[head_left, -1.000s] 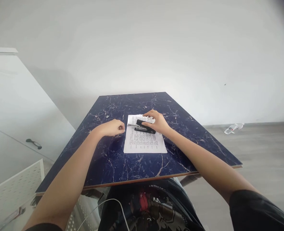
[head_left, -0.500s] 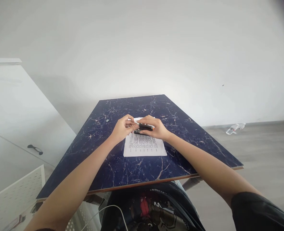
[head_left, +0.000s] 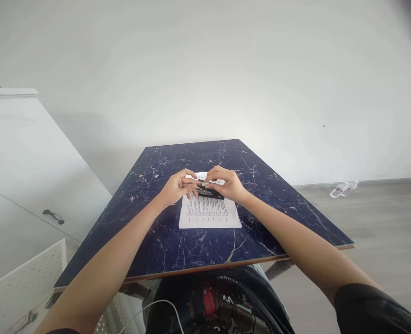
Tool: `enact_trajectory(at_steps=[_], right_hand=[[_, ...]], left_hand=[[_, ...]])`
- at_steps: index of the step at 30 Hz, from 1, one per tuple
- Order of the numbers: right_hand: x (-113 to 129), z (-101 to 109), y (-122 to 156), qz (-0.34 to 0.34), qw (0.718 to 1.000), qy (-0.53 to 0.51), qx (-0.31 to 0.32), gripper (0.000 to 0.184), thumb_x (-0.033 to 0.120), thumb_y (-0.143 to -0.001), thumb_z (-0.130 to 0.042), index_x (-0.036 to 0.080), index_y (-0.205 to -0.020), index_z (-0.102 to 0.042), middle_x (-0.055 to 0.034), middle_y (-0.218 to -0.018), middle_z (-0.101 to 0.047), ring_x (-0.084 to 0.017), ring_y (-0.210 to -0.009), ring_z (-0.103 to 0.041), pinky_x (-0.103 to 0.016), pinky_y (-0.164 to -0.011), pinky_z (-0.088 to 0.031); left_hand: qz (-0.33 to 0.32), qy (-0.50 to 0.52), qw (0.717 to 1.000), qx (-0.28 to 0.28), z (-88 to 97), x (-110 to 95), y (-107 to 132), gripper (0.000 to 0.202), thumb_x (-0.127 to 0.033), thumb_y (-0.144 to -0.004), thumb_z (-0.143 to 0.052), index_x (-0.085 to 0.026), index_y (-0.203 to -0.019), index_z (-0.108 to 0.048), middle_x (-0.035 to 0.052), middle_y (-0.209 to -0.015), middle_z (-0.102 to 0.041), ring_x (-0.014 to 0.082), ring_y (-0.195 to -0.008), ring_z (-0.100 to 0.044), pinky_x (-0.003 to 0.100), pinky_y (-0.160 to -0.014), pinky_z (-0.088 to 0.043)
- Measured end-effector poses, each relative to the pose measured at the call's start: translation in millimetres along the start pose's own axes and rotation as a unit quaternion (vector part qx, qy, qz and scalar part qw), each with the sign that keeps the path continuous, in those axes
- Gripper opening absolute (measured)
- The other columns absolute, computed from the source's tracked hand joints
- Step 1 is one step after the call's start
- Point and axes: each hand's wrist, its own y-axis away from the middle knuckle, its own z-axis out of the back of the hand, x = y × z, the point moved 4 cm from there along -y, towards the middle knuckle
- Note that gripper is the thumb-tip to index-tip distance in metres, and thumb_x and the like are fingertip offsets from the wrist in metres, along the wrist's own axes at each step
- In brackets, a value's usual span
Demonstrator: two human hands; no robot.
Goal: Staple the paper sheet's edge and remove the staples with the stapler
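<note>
A black stapler (head_left: 213, 192) lies across a printed sheet of paper (head_left: 208, 218) on the dark blue marbled table. My right hand (head_left: 226, 182), above the stapler, pinches a small grey strip (head_left: 205, 183) between thumb and fingers; it looks like a strip of staples. At the stapler's left end is my left hand (head_left: 179, 187), its fingers bent and apart. One left fingertip comes close to the grey strip; whether they touch is unclear. The hands partly cover the stapler and the top of the paper.
Around the paper spreads the blue table (head_left: 157, 250). To the left stands a white cabinet (head_left: 21, 176) with a dark handle (head_left: 53, 216). A crumpled clear plastic piece (head_left: 343, 189) lies on the floor by the wall. A white cable (head_left: 170, 302) loops near my lap.
My right hand has let go of the stapler's body and now pinches the grey strip above it. The left hand's fingers have spread more. The stapler shows more openly on the paper.
</note>
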Motion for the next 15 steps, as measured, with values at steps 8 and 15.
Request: enact_trajectory(at_steps=[8, 15], right_hand=[[-111.9, 65.8, 22.9, -0.235, 0.942, 0.237, -0.042, 0.014, 0.022, -0.086, -0.068, 0.02, -0.092, -0.081, -0.0081, -0.1, -0.072, -0.021, -0.081, -0.07, -0.037, -0.083, -0.061], [-172.6, 91.8, 50.3, -0.315, 0.889, 0.332, 0.003, 0.035, 0.0, -0.075, -0.054, 0.013, -0.086, -0.085, -0.0134, -0.092, -0.075, -0.025, -0.084, -0.069, -0.036, -0.091, -0.054]], left_hand=[[0.157, -0.503, 0.809, -0.259, 90.7, 55.9, 6.6, 0.04, -0.028, -0.099, -0.055, -0.015, -0.135, -0.063, 0.025, -0.14, -0.064, 0.0407, -0.135, -0.058, 0.055, -0.114, -0.045], [0.254, -0.517, 0.805, -0.145, 115.3, 101.4, 7.7, 0.039, -0.013, -0.091, -0.056, -0.017, -0.125, -0.074, 0.019, -0.127, -0.074, 0.0343, -0.125, -0.067, 0.042, -0.108, -0.05]])
